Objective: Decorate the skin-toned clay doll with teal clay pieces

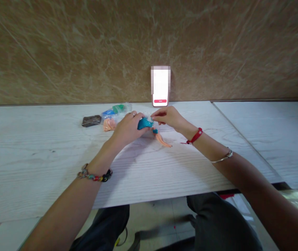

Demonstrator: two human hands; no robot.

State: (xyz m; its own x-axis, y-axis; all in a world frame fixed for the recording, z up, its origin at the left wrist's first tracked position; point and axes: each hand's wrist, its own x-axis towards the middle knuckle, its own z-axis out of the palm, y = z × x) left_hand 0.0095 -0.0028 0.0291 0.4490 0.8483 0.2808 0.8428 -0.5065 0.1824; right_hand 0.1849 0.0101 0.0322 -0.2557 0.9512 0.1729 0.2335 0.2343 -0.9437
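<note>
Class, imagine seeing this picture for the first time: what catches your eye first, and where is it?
Probably the bright phone screen, upright against the brown marbled wall at the table's back edge. Next comes the teal lump held in the left hand, with the right hand close by. A red bracelet stands out on the right wrist.

A clear-wrapped teal lump (pixel 144 123) lies near a tapering peach-and-teal piece (pixel 161 138).
</note>
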